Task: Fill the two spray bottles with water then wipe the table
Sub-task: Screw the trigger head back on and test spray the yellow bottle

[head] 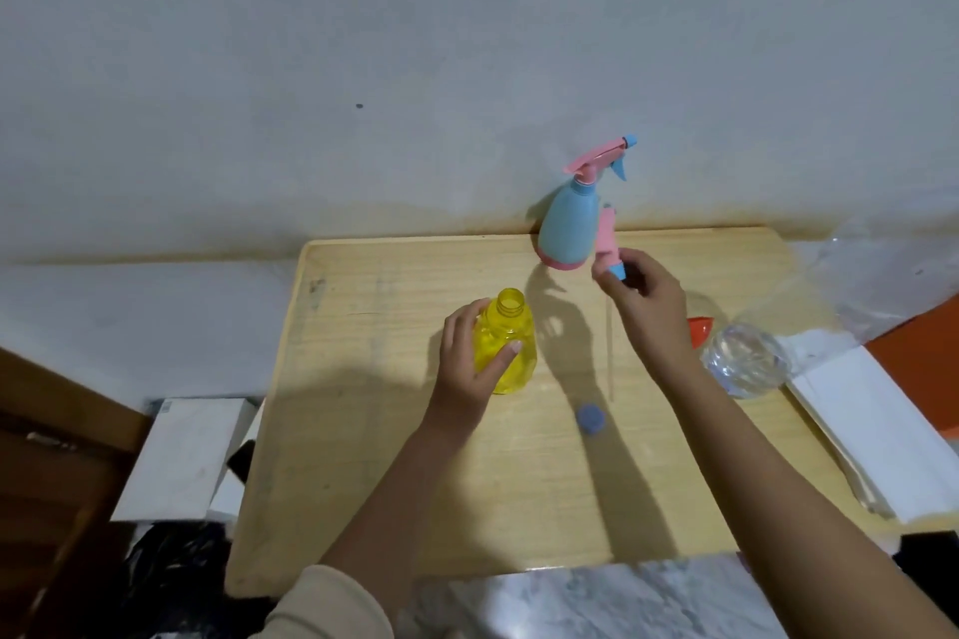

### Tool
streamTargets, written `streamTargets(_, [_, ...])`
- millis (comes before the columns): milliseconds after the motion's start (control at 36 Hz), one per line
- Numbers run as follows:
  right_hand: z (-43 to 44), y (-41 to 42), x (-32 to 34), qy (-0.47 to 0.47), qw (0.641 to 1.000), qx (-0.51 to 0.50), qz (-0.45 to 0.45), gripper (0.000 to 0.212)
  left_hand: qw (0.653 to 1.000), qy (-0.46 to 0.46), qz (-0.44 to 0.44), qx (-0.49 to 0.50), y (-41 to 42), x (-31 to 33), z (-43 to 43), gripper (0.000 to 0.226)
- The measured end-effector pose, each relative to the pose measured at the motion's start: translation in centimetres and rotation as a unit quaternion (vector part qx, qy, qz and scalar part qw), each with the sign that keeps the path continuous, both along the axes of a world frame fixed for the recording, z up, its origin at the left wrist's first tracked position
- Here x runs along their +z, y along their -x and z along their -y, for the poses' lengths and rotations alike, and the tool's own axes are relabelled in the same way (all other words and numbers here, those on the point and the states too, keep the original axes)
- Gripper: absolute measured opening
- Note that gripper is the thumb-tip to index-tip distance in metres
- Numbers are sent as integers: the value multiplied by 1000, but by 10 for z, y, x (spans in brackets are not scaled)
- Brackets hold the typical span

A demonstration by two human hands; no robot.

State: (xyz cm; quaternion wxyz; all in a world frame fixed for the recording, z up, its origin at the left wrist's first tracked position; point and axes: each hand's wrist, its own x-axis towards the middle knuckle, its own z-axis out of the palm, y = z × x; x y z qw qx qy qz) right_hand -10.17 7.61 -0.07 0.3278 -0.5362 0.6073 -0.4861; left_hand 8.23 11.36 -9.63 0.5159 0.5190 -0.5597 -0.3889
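Note:
A yellow spray bottle (pixel 511 343) stands uncapped near the middle of the wooden table (pixel 394 457). My left hand (pixel 467 358) grips its body from the left. My right hand (pixel 641 301) holds up a pink and blue spray head (pixel 607 244) by its collar, its thin dip tube hanging down to the table. A blue spray bottle (pixel 568 228) with its pink head screwed on stands at the table's back edge, just left of the held head. A clear water bottle (pixel 744 361) lies at the right.
A blue cap (pixel 590 418) lies on the table in front of the yellow bottle. An orange funnel (pixel 700 330) sits behind my right wrist. Folded white cloths (pixel 872 431) lie at the right edge. White boxes (pixel 181 451) sit left of the table. A wall rises behind.

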Motion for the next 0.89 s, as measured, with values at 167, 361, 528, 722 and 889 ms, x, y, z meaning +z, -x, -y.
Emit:
streamTargets(167, [5, -22, 73, 135, 972, 39, 190, 6, 1000, 11, 8, 2, 0, -3, 2, 49])
streamTargets(361, [7, -51, 98, 164, 949, 79, 259, 11, 1000, 3, 9, 9, 1, -5, 3, 48])
streamTargets(528, [2, -65, 85, 176, 951, 99, 233, 25, 1000, -19, 7, -3, 3, -3, 1, 53])
streamTargets(722, [-3, -69, 35, 82, 975, 124, 168, 30, 1000, 2, -13, 13, 3, -3, 1, 48])
streamTargets(889, [-14, -64, -14, 8, 984, 159, 76, 23, 999, 30, -3, 30, 5, -4, -4, 71])
